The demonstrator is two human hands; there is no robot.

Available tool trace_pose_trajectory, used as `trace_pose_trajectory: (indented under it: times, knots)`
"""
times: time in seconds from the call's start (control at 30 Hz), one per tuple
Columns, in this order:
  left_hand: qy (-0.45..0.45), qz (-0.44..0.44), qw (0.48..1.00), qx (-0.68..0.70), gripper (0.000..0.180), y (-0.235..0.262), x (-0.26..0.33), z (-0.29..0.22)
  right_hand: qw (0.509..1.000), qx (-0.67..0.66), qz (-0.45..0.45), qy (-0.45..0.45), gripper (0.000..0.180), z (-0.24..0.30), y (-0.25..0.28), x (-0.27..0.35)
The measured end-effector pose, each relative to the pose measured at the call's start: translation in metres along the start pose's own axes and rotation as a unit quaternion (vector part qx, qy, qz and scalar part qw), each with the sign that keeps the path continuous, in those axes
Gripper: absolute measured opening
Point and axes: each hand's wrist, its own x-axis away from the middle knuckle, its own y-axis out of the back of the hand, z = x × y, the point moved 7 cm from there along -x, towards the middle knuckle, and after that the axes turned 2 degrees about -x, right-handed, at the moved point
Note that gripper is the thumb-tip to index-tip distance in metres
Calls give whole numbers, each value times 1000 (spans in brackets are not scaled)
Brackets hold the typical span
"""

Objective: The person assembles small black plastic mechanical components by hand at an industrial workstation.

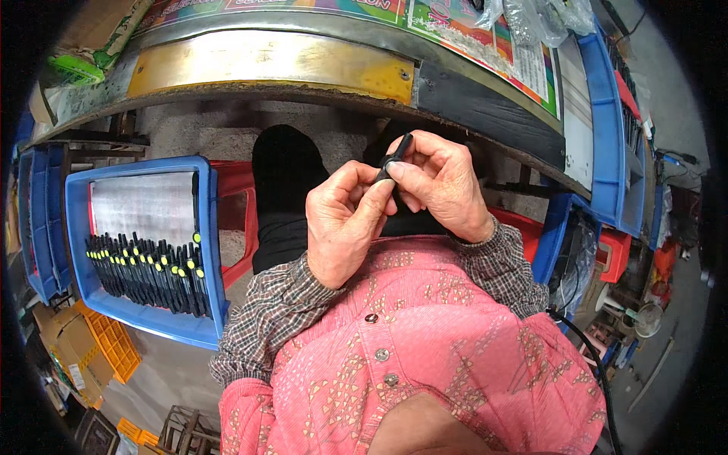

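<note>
Both my hands meet above my lap, in front of the bench edge. Between their fingertips is a slim black stick-shaped piece (405, 144), its upper end sticking up past my fingers; its lower part is mostly hidden. My left hand (341, 220) pinches the lower end between thumb and fingers. Higher on the piece, my right hand (444, 182) grips with its thumb pressed against the side. A blue tray (144, 328) stands to my left, holding many slim black sticks (152, 277) with yellow-green dots, lined up beside a pale sheet (148, 205).
A bench (485, 106) with a metal strip curves across the front, with clear plastic bags (531, 23) at its far right. Blue bins (614, 136) stand on the right. Red stools (241, 227) flank my legs. Cardboard boxes (72, 345) and an orange crate (110, 341) lie lower left.
</note>
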Motion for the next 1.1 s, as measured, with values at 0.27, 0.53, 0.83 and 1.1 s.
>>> trace_pose_trajectory:
  times: [0.27, 0.53, 0.83, 1.1]
  knots:
    - [5, -10, 1000, 24, 8, 1, -1, -3, 999, -42, -5, -9, 13, -1, 0, 1]
    - [0, 7, 1000, 8, 9, 2, 0, 0, 995, -100, 11, 5, 16, -10, 1, -2]
    - [-2, -20, 1000, -10, 9, 4, -1, 2, 1000, 11, -17, 8, 7, 1, 1, -1]
    - [-3, -9, 1000, -3, 9, 2, -1, 0, 999, -39, -2, -8, 11, -2, 0, -2]
